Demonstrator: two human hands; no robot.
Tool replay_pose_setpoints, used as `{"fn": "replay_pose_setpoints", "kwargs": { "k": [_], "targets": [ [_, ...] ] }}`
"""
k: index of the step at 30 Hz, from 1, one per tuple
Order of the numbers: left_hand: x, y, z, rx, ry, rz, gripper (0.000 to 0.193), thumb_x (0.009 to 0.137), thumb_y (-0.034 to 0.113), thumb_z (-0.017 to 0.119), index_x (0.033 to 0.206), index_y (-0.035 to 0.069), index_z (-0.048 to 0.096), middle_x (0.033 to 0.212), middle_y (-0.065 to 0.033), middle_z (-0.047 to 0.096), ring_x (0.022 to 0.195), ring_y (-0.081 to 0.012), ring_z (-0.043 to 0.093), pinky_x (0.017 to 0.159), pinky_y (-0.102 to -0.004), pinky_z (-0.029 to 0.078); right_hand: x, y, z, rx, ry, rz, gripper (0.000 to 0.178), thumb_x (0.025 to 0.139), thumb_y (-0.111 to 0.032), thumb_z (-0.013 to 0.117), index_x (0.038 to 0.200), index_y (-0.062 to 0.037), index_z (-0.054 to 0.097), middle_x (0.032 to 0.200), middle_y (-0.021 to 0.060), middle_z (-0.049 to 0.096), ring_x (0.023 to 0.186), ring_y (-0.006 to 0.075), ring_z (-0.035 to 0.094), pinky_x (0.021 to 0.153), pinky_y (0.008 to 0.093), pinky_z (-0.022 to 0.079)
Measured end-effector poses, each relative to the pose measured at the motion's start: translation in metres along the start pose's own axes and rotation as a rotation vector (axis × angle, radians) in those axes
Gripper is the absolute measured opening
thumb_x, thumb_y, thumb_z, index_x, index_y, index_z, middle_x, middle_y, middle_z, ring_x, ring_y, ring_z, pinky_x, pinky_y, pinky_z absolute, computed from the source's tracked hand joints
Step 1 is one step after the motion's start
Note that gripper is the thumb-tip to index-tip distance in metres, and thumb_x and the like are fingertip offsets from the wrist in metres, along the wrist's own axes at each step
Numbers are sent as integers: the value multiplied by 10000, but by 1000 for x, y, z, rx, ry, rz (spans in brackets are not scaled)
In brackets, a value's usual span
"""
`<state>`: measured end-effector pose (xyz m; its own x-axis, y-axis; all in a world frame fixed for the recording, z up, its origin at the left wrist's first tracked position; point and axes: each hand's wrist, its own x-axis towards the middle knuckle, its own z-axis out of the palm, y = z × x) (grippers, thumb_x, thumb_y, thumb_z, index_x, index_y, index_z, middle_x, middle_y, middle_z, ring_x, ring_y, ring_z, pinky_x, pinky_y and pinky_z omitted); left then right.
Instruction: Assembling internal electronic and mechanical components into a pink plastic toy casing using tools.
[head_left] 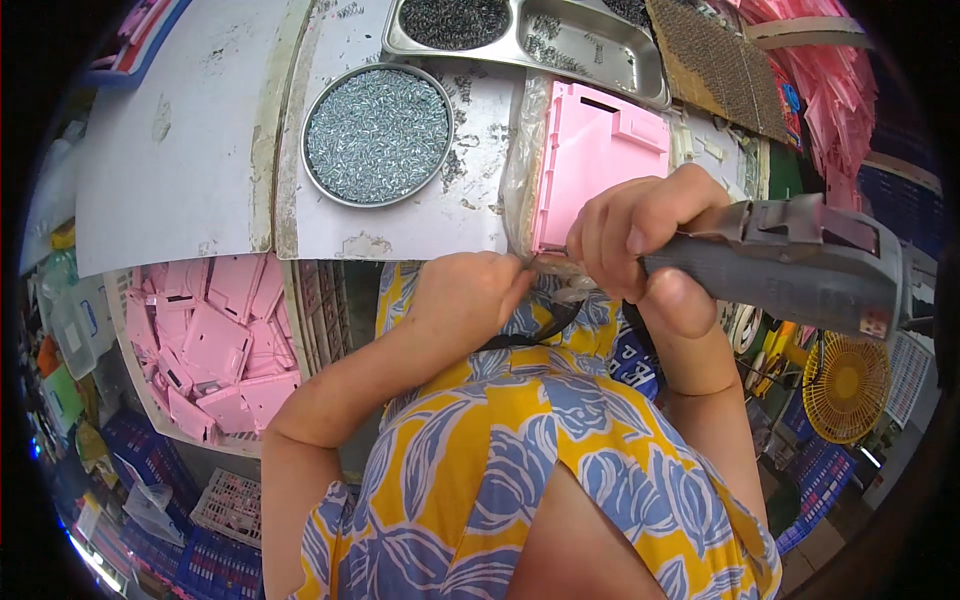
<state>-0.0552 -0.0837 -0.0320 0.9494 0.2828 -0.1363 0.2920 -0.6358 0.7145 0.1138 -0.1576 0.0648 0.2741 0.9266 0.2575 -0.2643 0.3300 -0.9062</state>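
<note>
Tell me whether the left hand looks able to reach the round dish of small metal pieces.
Probably yes: the left hand is at the near edge of the white tabletop, close to the round dish, and nothing appears to block the way between them.

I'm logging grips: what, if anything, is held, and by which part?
The right hand holds a grey handheld tool by its end nearest the pink panel; for the left hand, unclear.
</note>
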Motion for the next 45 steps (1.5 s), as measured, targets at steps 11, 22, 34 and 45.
{"fn": "replay_pose_setpoints", "kwargs": {
  "k": [11, 22, 34, 45],
  "targets": [
    [3, 18, 0, -45, 63, 25, 182, 894, 207, 632, 806, 49, 650, 735, -155, 673, 663, -367, 674, 592, -485, 532, 2, 24, -11, -302, -286, -149, 212, 827, -95, 705, 858, -58, 499, 582, 40, 516, 483, 187, 517, 464, 314, 424],
    [24, 44, -41, -95, 244, 232, 146, 819, 60, 749, 947, 35, 681, 853, -107, 649, 758, -286, 641, 666, -364, 505, -59, -48, -78, -100, 146, -150, 336, 900, -261, 666, 1064, -27, 488, 581, 4, 462, 479, 101, 421, 485, 280, 370],
    [85, 52, -28, 82, 219, 448, 189, 815, 117, 739, 975, 53, 661, 991, -115, 612, 890, -318, 619, 764, -401, 505, -83, -27, -73, -272, 165, -160, 303, 889, -258, 728, 928, -73, 491, 617, 9, 485, 501, 126, 463, 503, 295, 410],
    [148, 50, -49, 167, 374, 439, 231, 870, 210, 706, 1039, 57, 670, 1034, -121, 629, 913, -308, 666, 754, -425, 546, -70, -35, -87, -141, -118, -186, 185, 824, -91, 681, 889, -5, 531, 672, 69, 529, 550, 175, 528, 517, 293, 448]
  ]
}}
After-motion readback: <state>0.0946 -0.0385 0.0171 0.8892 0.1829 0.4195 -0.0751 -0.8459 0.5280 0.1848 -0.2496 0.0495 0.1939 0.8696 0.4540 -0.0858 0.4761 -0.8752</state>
